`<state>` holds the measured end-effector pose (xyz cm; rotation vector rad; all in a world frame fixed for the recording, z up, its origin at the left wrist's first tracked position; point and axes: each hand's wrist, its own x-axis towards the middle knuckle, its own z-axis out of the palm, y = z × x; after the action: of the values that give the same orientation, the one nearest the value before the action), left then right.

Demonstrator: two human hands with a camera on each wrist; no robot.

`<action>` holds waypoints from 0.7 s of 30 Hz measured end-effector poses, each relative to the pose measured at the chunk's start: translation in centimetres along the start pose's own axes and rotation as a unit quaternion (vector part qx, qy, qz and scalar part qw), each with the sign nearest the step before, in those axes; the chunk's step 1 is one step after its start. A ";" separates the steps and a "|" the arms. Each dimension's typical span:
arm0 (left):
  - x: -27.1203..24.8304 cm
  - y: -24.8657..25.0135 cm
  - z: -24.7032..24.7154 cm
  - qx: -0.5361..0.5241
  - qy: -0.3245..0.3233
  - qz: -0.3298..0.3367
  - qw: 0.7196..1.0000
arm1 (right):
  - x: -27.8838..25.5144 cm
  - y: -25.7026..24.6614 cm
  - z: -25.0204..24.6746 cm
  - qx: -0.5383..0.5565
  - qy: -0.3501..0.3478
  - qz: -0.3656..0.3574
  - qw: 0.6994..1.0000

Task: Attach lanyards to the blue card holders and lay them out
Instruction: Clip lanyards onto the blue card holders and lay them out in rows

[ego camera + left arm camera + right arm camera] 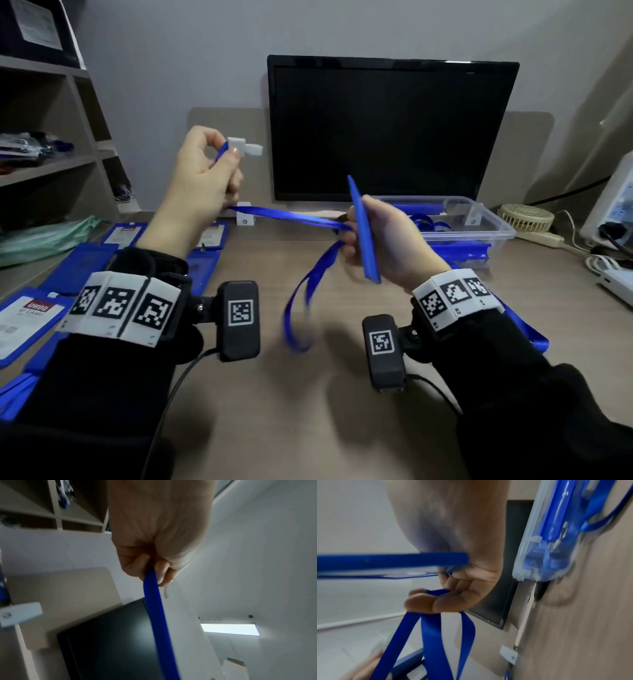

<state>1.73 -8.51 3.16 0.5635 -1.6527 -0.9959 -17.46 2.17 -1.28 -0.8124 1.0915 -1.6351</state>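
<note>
A blue card holder stands on edge above the desk, gripped in the right hand. The left hand pinches the lanyard by its white clip. I think clipping comes next: bring the clip to the holder's top.

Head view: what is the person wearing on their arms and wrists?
Both arms are in black sleeves. Each wrist carries a white band printed with black square coded markers. Beside each band a black boxy camera unit is mounted, bearing its own marker, with a black cable trailing back. The hands are bare.
</note>
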 end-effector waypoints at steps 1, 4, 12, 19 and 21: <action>0.1 -0.3 -0.2 0.002 0.000 -0.017 1.000 | 0.2 -0.4 -0.5 0.011 0.020 -0.019 1.000; -0.4 -0.7 0.8 0.073 -0.062 -0.080 0.992 | 0.1 -1.7 -1.3 0.023 0.032 -0.056 0.998; -3.8 -0.6 6.7 0.212 -0.308 -0.008 0.927 | -1.1 -3.5 -0.2 0.061 -0.048 -0.080 0.994; -3.5 -1.5 8.1 0.148 -0.258 -0.046 0.954 | -1.1 -5.6 -3.2 0.119 -0.005 -0.124 0.985; -3.2 -1.5 8.8 0.132 -0.247 -0.069 0.958 | -1.0 -6.3 -5.0 0.125 0.021 -0.119 0.985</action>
<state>-5.70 -3.97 -0.56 0.6494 -2.2389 -1.0821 -23.80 5.27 2.64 -0.7680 0.8186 -1.9521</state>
